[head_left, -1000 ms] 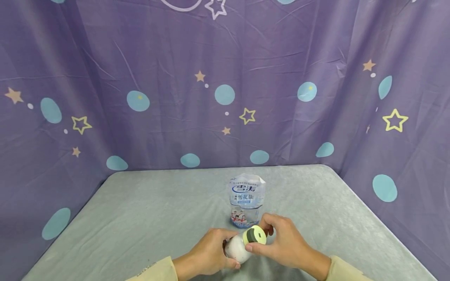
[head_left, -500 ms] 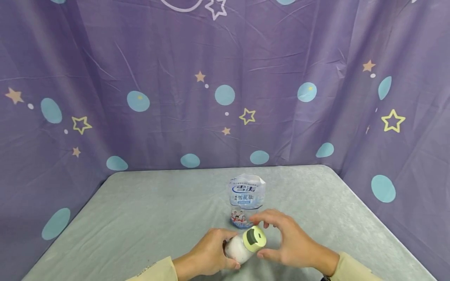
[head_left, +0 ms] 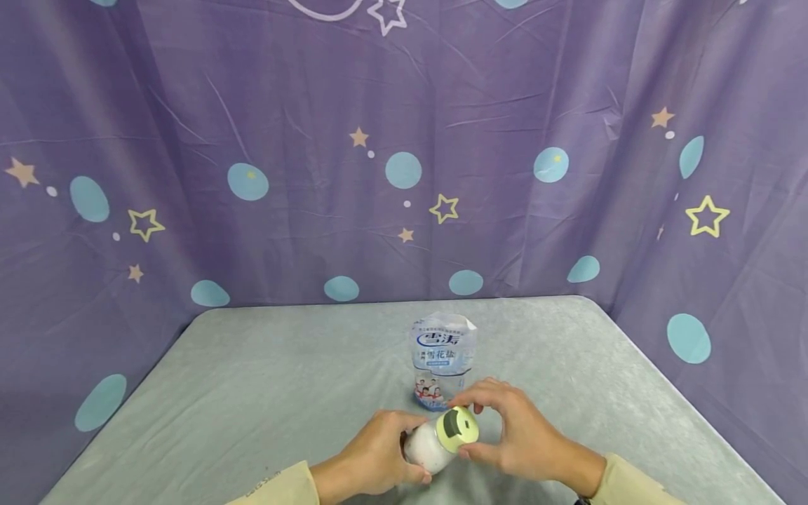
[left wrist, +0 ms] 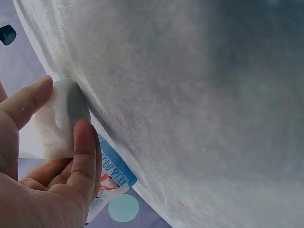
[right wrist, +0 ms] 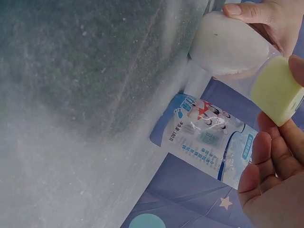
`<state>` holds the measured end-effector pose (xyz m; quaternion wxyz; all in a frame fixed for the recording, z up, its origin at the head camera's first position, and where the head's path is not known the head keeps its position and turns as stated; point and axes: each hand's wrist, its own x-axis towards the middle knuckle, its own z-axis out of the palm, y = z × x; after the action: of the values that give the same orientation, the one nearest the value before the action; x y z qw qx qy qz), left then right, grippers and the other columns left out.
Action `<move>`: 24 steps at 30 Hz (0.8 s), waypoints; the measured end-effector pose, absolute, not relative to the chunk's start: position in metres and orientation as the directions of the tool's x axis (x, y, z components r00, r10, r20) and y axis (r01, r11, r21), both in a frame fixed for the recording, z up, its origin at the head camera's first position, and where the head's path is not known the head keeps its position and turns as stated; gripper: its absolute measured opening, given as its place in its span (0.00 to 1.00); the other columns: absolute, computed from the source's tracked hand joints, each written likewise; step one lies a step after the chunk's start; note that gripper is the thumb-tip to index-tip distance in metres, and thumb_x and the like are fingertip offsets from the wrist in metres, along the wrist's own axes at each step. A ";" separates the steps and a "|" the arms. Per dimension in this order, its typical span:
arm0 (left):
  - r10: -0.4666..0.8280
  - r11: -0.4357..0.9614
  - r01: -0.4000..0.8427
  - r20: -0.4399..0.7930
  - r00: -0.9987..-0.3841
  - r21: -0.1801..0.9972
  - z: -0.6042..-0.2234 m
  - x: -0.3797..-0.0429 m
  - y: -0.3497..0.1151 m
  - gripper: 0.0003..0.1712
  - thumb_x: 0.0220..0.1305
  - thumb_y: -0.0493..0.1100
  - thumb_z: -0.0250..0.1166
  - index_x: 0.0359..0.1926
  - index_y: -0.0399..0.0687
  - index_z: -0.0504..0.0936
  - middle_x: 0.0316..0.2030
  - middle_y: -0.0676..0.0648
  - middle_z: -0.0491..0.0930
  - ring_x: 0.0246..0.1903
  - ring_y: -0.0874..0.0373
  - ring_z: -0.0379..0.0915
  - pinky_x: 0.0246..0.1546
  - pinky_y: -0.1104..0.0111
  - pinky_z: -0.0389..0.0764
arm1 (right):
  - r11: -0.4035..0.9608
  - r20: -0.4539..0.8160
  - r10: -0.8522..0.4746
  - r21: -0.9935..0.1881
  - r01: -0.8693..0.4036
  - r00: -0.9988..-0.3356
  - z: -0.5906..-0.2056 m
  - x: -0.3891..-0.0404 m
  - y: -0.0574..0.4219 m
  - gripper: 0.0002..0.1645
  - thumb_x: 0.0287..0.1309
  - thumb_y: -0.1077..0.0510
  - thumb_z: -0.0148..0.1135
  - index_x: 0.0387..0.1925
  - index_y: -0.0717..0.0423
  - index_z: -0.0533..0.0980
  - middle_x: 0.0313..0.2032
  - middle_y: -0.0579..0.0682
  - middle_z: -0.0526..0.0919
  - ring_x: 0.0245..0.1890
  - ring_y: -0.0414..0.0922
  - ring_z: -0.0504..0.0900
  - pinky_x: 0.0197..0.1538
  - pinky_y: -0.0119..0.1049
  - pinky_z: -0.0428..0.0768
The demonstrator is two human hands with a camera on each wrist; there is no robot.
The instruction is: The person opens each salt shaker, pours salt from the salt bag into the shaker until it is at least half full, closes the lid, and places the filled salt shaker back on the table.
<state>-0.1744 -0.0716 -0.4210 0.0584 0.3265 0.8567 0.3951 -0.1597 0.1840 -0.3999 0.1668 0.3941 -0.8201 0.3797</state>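
Note:
A small clear salt jar (head_left: 429, 447) full of white grains leans to the right above the cloth in the head view. Fingers and thumb of my left hand (head_left: 379, 452) grip its body from the left. On the jar sits a pale yellow-green lid (head_left: 457, 429) with a dark green flap on its side. My right hand (head_left: 520, 435) pinches this lid by its edge, thumb in front and fingers behind. In the right wrist view the lid (right wrist: 278, 90) shows between thumb and index finger, the other fingers curled below. The jar's underside (left wrist: 78, 104) faces the left wrist camera.
Just behind the jar stands an upright blue and white salt bag (head_left: 443, 361) with a printed front. A grey-green cloth covers the table (head_left: 284, 372). A purple curtain (head_left: 315, 231) with stars and dots hangs along the back and sides.
My right hand came off the lid half a second ago, with its fingers spread, and has now closed on the lid's edge again. The left hand and the jar have stayed put.

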 end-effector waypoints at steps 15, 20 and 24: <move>0.594 0.471 0.527 0.187 -0.782 0.708 -0.422 -0.173 -0.071 0.27 0.37 0.38 0.86 0.42 0.58 0.88 0.27 0.66 0.80 0.27 0.70 0.74 0.30 0.74 0.75 | 0.533 0.596 -0.384 -0.481 -0.696 -0.705 -0.406 -0.158 0.177 0.21 0.43 0.41 0.84 0.30 0.34 0.76 0.28 0.30 0.76 0.30 0.32 0.72 0.35 0.31 0.71; 0.590 0.482 0.515 0.172 -0.789 0.709 -0.421 -0.173 -0.070 0.26 0.38 0.38 0.86 0.42 0.58 0.88 0.27 0.66 0.79 0.26 0.70 0.73 0.29 0.74 0.75 | 0.571 0.573 -0.351 -0.495 -0.655 -0.740 -0.407 -0.157 0.174 0.23 0.45 0.36 0.81 0.26 0.34 0.72 0.25 0.29 0.74 0.27 0.31 0.71 0.31 0.29 0.71; 0.590 0.486 0.505 0.158 -0.791 0.713 -0.421 -0.173 -0.070 0.26 0.38 0.39 0.86 0.42 0.58 0.88 0.27 0.65 0.79 0.26 0.69 0.73 0.29 0.74 0.75 | 0.584 0.563 -0.336 -0.505 -0.636 -0.755 -0.408 -0.157 0.173 0.24 0.45 0.35 0.81 0.24 0.34 0.72 0.24 0.29 0.75 0.26 0.31 0.71 0.30 0.29 0.72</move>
<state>-0.1732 -0.0704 -0.4205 0.0541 0.3184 0.8602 0.3947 -0.1569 0.1731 -0.4076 0.2085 0.2809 -0.8651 0.3596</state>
